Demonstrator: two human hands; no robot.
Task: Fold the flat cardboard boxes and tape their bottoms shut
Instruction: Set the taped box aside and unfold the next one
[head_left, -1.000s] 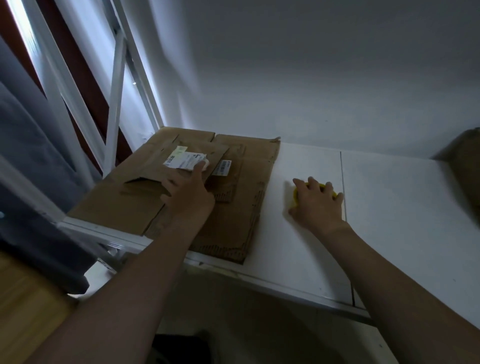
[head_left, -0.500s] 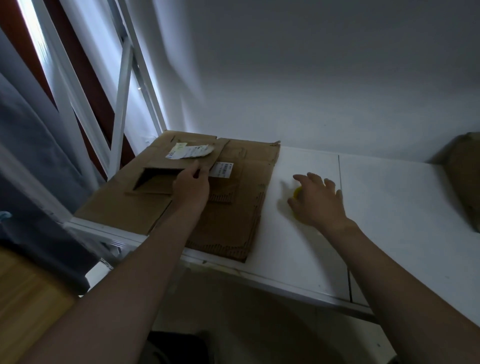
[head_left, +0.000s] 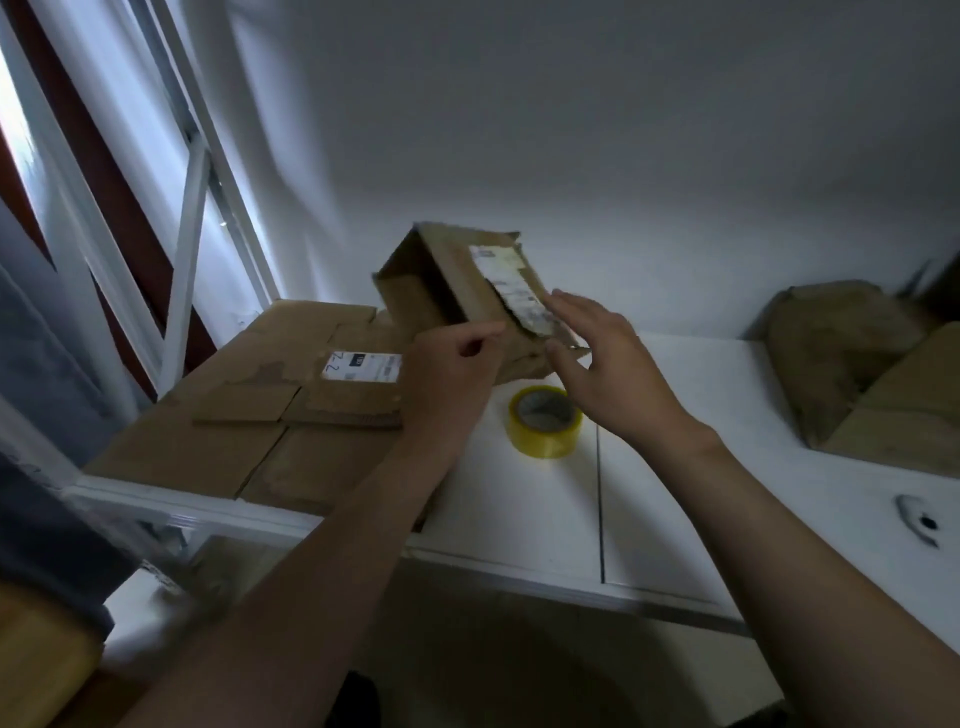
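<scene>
A small brown cardboard box with a torn white label is lifted above the white table, partly opened into a tube. My left hand pinches its near lower edge with thumb and fingers. My right hand lies with straight fingers against the labelled side and a lower flap. A yellow-edged roll of tape lies flat on the table just below both hands. A stack of flat cardboard boxes lies at the table's left end.
Folded brown boxes stand at the table's far right against the white wall. A small dark-and-white object lies near the right front. White window bars rise at the left. The table's front edge runs below my forearms.
My left hand has lifted the top box off the flat stack and it has opened up. My right hand left the tape roll and moved up to the box.
</scene>
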